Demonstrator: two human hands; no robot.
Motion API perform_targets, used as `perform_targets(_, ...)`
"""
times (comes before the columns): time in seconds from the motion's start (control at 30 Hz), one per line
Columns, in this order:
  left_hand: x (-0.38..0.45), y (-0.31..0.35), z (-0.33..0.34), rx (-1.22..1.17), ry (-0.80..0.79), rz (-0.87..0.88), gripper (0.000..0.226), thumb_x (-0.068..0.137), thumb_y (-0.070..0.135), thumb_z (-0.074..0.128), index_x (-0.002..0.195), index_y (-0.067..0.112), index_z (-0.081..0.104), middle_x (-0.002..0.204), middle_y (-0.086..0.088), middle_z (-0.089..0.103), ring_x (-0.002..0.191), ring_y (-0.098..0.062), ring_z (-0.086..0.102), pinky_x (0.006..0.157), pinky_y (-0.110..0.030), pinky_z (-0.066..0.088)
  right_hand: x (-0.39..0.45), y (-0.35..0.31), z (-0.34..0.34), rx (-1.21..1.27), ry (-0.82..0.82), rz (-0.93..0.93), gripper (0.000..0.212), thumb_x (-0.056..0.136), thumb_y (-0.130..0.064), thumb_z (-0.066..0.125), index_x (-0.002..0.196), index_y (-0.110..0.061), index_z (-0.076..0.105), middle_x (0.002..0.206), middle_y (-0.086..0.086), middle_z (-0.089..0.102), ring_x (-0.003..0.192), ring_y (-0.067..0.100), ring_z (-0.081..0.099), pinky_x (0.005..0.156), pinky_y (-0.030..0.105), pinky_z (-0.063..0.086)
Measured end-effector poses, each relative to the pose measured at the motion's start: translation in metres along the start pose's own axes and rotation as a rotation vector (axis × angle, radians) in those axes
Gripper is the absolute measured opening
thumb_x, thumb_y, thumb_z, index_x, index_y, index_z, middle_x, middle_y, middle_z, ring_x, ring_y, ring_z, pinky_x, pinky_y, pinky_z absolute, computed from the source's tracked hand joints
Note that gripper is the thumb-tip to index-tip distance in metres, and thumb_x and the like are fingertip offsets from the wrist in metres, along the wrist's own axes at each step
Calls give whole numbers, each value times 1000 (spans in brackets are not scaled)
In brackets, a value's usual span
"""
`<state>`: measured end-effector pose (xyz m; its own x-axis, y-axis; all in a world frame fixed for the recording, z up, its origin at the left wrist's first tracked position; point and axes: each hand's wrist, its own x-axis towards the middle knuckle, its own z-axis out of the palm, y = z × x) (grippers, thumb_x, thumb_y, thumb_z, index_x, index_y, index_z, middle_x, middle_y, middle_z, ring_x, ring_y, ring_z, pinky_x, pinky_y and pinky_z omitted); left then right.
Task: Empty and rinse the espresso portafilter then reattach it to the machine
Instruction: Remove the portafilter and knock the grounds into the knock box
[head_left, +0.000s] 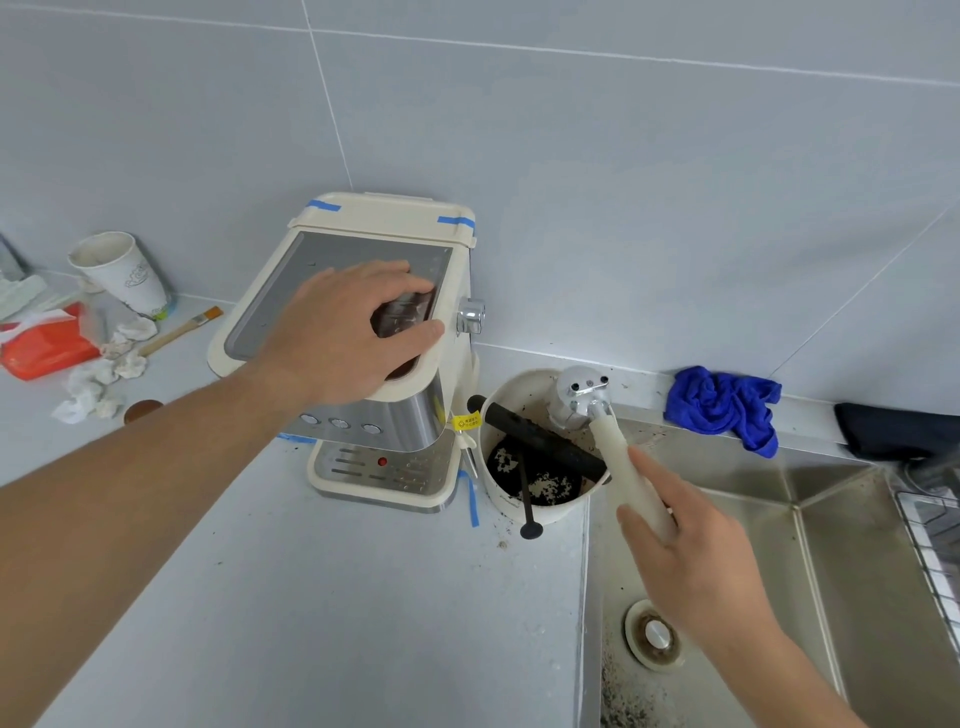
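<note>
Grey tiled wall (623, 182) ahead of me, pale grey table (322, 597) below, and a steel sink (831, 545) sunk in on the right, its drain (655, 635) ringed with coffee specks. My left hand (343, 332) lies flat on top of the cream espresso machine (363, 322), fingers spread, palm pressing down, nothing clasped in that grip. My right hand (691, 545) has its grip wrapped round the white handle of the portafilter (597, 415), thumb along the side, fingers curled underneath. The portafilter's metal head is tipped over the knock box (530, 499), right at the far rim, just beside the black bar (540, 441) that crosses it. Dark grounds sit in the bottom of the box. The box stands between the machine and the sink, close to both. Far left on the table: a paper cup (122, 273), an orange tissue pack (47, 343), crumpled tissues (104, 374) and a small brush (182, 330). On the ledge behind the sink lies a bunched blue cloth (722, 402).
</note>
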<state>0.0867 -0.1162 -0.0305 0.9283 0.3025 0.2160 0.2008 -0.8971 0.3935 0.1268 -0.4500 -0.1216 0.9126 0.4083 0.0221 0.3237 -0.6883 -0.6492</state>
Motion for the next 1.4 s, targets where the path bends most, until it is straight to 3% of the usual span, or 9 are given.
perform_targets(0.17,-1,2,0,-1,9,-3,58,79,68,46,126,37,59,143,5,54,133,-13,46,112,-53,28,-2,-1,7,-98,-150,76,58,94,-22,62,148,-36,45,95,-3,62,76,14,56,65,29,39)
perform_targets(0.37,0,1,-1,-2,3,-10,58,79,68,46,126,38,59,144,5,53,133,-14,46,112,-53,28,-11,2,9,-26,30,-22,60,86,-13,73,141,-29,56,97,2,67,73,23,61,64,36,48)
perform_targets(0.6,-1,1,-1,-7,2,-8,56,80,67,47,126,38,59,144,6,53,131,-15,47,112,-53,29,-19,5,22,-46,-5,7,57,86,-12,75,139,-25,59,85,-2,61,65,19,55,58,34,42)
perform_targets(0.77,-1,3,-1,23,-11,-7,58,81,67,45,128,36,59,145,5,51,133,-17,45,113,-52,27,-20,1,20,224,-45,206,48,86,-20,74,122,-49,62,74,-15,67,61,6,61,50,14,45)
perform_targets(0.87,-2,4,0,60,-16,7,58,84,65,44,130,34,58,147,2,50,135,-19,43,114,-50,25,-21,-4,19,498,-60,361,45,81,-22,77,106,-57,63,76,-11,70,50,12,62,42,21,45)
perform_targets(1.0,-4,5,0,78,-27,20,52,89,61,45,131,32,56,148,0,49,136,-24,42,114,-49,24,-18,-9,15,839,-72,522,37,80,-2,78,106,-26,66,62,10,66,41,21,53,37,24,42)
perform_targets(1.1,-4,6,0,62,-30,46,50,89,60,43,126,31,59,140,0,56,127,-26,49,110,-49,32,-18,-14,9,1020,-118,573,30,80,7,70,107,-4,63,67,17,62,40,23,50,35,24,40)
perform_targets(1.23,-10,6,-1,-50,43,83,39,87,56,49,113,32,67,133,7,63,117,-18,60,99,-41,46,-22,-21,9,1195,-181,599,36,68,-10,69,102,1,62,71,15,57,43,21,53,36,26,44)
perform_targets(1.4,-16,8,-4,-178,131,197,21,90,32,60,97,18,73,100,4,74,90,-20,68,77,-42,55,-32,-13,19,1330,-213,606,33,74,-14,64,102,3,64,75,14,61,54,19,59,45,26,52)
